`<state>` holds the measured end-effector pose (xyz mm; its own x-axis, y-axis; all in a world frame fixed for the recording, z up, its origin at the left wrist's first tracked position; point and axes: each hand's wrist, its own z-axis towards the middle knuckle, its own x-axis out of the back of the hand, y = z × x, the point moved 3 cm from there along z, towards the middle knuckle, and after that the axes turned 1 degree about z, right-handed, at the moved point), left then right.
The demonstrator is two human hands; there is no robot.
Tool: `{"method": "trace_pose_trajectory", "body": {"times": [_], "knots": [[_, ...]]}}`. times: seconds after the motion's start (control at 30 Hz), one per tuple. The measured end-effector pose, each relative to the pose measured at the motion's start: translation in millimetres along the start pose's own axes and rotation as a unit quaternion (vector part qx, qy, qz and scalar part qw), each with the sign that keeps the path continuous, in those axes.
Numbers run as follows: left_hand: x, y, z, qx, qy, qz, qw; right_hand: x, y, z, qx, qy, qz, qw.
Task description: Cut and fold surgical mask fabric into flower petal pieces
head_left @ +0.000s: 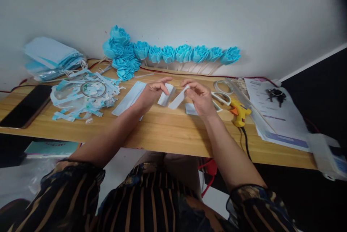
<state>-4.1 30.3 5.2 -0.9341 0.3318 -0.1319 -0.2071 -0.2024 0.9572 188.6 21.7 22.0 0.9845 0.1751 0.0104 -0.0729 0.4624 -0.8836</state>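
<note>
Above the middle of the wooden table, my left hand (154, 92) pinches a folded pale strip (166, 95) between thumb and fingers. My right hand (199, 96) grips a second pale strip (178, 98), which slants down to the left, close to the first but apart from it. By my left wrist lies a light blue face-mask piece (131, 96), partly hidden by the forearm. Under my right hand sits a small pale folded piece (191, 108), and the white-handled scissors (221, 97) lie just right of that hand, partly covered.
Blue fabric flowers (184, 54) on sticks line the wall. At left are stacked face masks (51, 56), blue scraps (70, 98), a tape roll (93, 89) and a phone (27, 105). At right lie a yellow glue gun (240, 113) with its cord, another tape roll (223, 87), papers (273, 112) and keys (276, 94).
</note>
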Motion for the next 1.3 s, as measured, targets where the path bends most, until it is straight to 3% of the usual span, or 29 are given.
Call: {"method": "trace_pose_trajectory", "body": {"times": [0.1,0.2,0.43,0.6,0.77,1.0,1.3], "knots": [[-4.4,6.5,-1.3,-0.017,-0.018,0.011,1.000,-8.8,-6.2,-1.9,0.003,-0.067,0.002,0.998],[-8.8,12.5,-3.5,-0.011,-0.023,0.009,1.000,-15.6,-3.1,-2.7,-0.040,-0.080,0.000,0.996],[-8.8,8.4,-4.0,0.013,-0.008,0.001,1.000,-17.3,16.6,-4.8,-0.115,0.000,-0.042,0.992],[-7.9,-4.4,-1.6,0.113,0.023,-0.089,0.989,-12.8,21.5,-4.1,-0.110,0.064,-0.048,0.991],[-13.4,-7.0,-3.6,0.179,-0.021,-0.009,0.984,-12.4,19.3,-3.3,-0.091,0.080,-0.036,0.992],[-11.3,-3.1,-5.0,0.127,0.024,0.078,0.989,-13.8,21.0,-4.8,-0.104,0.063,-0.055,0.991],[-11.3,-2.9,-3.9,0.094,0.019,0.107,0.990,-11.6,16.6,-5.1,-0.091,0.055,-0.106,0.989]]}}
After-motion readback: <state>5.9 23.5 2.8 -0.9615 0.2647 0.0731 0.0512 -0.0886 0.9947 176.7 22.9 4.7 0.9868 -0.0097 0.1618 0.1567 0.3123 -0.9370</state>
